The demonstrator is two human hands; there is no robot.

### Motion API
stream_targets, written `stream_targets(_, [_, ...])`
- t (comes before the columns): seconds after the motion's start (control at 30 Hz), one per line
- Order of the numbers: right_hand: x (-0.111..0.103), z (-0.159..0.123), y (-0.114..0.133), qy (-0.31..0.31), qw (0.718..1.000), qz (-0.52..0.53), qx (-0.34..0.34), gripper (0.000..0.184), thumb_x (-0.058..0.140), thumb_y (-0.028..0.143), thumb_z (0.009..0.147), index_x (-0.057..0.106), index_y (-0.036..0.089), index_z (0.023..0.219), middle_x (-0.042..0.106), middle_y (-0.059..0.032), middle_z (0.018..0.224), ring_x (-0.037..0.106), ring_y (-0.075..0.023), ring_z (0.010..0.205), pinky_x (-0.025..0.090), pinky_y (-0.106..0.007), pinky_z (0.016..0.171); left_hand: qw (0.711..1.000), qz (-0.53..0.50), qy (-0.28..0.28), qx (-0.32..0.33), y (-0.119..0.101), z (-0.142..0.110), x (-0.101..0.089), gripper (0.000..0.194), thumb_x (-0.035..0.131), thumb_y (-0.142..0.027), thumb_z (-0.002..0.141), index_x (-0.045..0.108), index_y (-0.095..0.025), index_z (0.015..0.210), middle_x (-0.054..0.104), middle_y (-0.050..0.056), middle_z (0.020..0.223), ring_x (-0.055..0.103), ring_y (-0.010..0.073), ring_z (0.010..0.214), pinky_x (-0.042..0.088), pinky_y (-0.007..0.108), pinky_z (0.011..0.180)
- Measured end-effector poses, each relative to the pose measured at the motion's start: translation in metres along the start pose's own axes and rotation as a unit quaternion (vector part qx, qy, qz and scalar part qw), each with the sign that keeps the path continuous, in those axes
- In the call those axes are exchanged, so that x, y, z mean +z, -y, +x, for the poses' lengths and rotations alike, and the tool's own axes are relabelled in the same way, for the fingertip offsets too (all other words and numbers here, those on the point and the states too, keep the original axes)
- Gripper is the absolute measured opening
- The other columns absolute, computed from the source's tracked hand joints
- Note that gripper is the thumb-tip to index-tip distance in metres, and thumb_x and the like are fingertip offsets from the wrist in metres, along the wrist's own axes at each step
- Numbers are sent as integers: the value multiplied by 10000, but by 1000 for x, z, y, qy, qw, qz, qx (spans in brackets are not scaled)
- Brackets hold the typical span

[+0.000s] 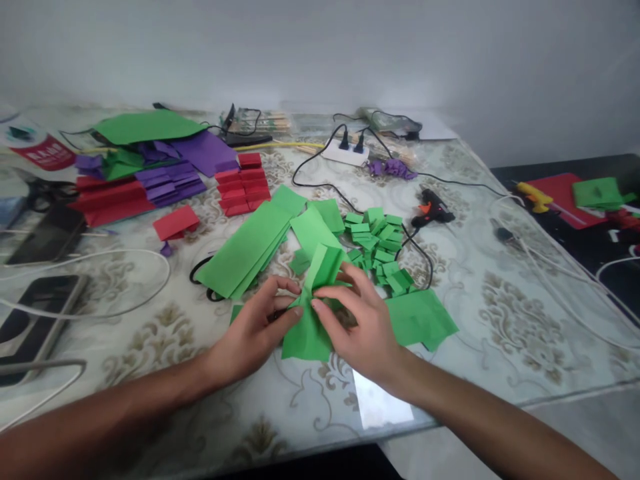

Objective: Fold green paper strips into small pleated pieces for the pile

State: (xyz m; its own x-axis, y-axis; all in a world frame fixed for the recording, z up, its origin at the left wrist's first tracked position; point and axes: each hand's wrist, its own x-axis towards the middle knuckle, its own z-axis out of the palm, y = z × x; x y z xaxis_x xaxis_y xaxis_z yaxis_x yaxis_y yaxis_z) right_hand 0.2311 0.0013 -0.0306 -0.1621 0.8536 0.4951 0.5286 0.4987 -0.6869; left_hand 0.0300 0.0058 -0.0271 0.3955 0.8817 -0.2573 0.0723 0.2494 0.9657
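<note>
Between my two hands is a creased strip of green paper [313, 333], pinched in at its middle and flaring at both ends. My left hand [267, 320] grips its left side with thumb and fingers closed. From the right, my right hand [357, 317] pinches the same spot. Just beyond lie long green paper strips [250, 247] in a stack, partly over black scissor handles [206, 277]. Small folded green pieces [377, 240] form a pile behind my right hand. More green sheets [423, 319] lie to its right.
Folded red paper [243, 187], purple paper [173, 181] and a phone [37, 320] are on the left. A white power strip [345, 152] sits at the back. A black glue gun [433, 208] rests right of the pile, its cable curving nearby. White cables [565, 267] cross the right side.
</note>
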Motion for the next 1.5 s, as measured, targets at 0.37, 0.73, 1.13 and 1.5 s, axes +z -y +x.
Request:
stream_targets(0.37, [1, 0, 6, 45, 998, 18, 35, 45, 680, 167, 910, 668, 207, 893, 531, -33, 895, 565, -172, 730, 509, -290, 617, 997, 69, 9, 32, 9, -3, -1, 157, 569, -352, 1043, 476, -233, 1087, 517, -70, 675, 426, 123, 589, 339, 233, 547])
stream_targets(0.73, [4, -5, 3, 37, 998, -31, -47, 81, 626, 127, 951, 624, 207, 942, 579, -120, 1086, 642, -267, 1023, 585, -416, 840, 997, 70, 25, 15, -1, -1, 1, 207, 584, -343, 1008, 540, -196, 869, 557, -44, 693, 623, 138, 631, 524, 253, 619])
stream_targets(1.13, [2, -9, 2, 63, 994, -43, -82, 113, 611, 94, 975, 624, 186, 1039, 588, -170, 1201, 635, -292, 1131, 612, -442, 883, 998, 58, 9, 15, -4, 1, 1, 197, 592, -303, 985, 576, -184, 829, 559, -50, 642, 602, 114, 573, 486, 212, 554])
stream_targets(1.5, [-4, -8, 3, 75, 988, -70, -118, 172, 643, 68, 954, 700, 137, 1102, 601, -222, 1312, 620, -343, 1249, 615, -480, 990, 999, 36, 17, 12, -10, 3, 0, 233, 594, -368, 978, 593, -177, 844, 589, -11, 702, 592, 144, 628, 531, 247, 568])
